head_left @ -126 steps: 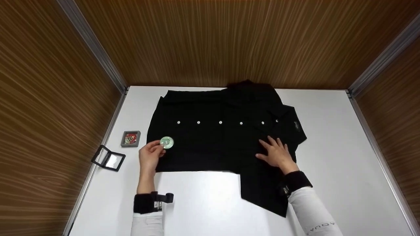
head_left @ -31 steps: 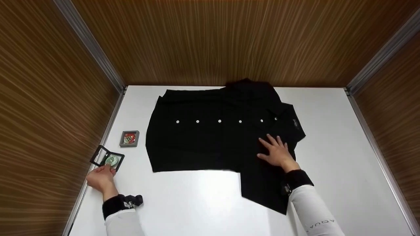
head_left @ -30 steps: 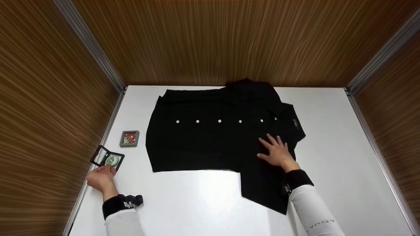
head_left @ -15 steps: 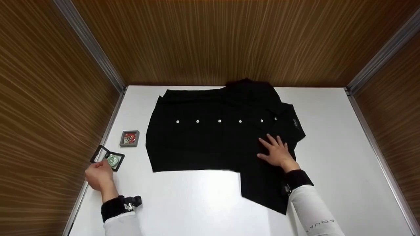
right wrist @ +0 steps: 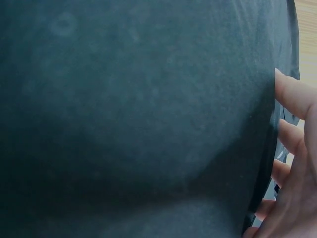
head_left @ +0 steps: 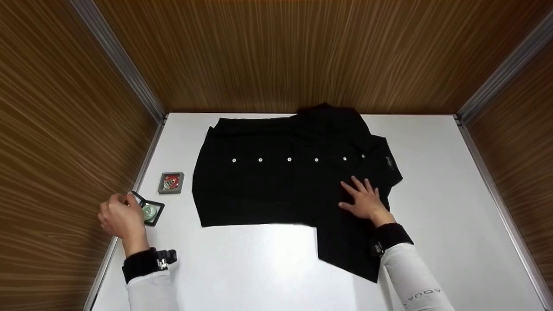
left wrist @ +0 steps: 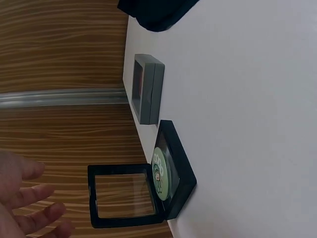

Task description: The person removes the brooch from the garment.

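A round green badge [head_left: 149,211] lies in the base of a small black display case [head_left: 158,214] at the table's left edge. Its clear-windowed lid [left wrist: 124,169] stands raised in the left wrist view. My left hand [head_left: 122,218] is beside that lid, fingers loosely bent and apart from it, holding nothing; in the head view it hides most of the lid. My right hand [head_left: 363,203] rests on a black button-up shirt [head_left: 259,194] with its fingers spread. The shirt lies flat, its collar to the right and white buttons across its middle.
A grey display case [head_left: 171,183] with a red round piece inside lies between the black case and the shirt. Wood-grain panels [head_left: 276,56] enclose the white table [head_left: 259,268] at the back and both sides.
The badge, pinched over the shirt at first, now sits in the black case. My left hand has let go of it and moved up and left to the lid. The right hand stays put.
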A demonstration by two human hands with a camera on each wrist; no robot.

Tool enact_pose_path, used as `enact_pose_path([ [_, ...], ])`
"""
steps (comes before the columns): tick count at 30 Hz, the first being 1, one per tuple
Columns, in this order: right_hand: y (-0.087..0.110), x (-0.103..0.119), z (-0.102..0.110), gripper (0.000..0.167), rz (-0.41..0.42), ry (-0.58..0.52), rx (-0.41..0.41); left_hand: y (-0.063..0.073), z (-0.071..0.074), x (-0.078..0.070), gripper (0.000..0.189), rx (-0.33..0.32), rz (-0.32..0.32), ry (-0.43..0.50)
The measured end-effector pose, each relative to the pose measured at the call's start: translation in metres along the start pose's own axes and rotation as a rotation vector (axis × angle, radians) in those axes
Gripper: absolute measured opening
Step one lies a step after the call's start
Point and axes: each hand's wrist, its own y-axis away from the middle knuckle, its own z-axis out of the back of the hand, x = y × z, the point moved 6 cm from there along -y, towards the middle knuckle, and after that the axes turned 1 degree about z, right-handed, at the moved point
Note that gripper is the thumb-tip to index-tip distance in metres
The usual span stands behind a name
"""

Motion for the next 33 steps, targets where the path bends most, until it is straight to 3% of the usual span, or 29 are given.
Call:
enact_pose_path([
  [5,0.000,0.000,0.001,0.068,0.002,-0.008,0.002,-0.007,-0.014,0.001,0.066,0.165,-0.029,-0.111],
  [9,-0.001,0.000,0.001,0.068,0.007,-0.014,0.003,-0.007,-0.021,0.003,0.067,0.206,-0.043,-0.138],
  [13,-0.001,0.001,0.002,0.068,0.011,-0.017,0.001,-0.004,-0.024,0.003,0.064,0.204,-0.062,-0.136],
  [23,-0.001,0.000,0.001,0.068,0.004,-0.029,0.009,0.012,-0.033,-0.002,0.038,0.114,-0.140,-0.106],
  [33,0.000,0.000,0.000,0.068,0.007,-0.025,0.010,0.027,-0.052,0.000,0.041,0.139,-0.232,-0.095],
])
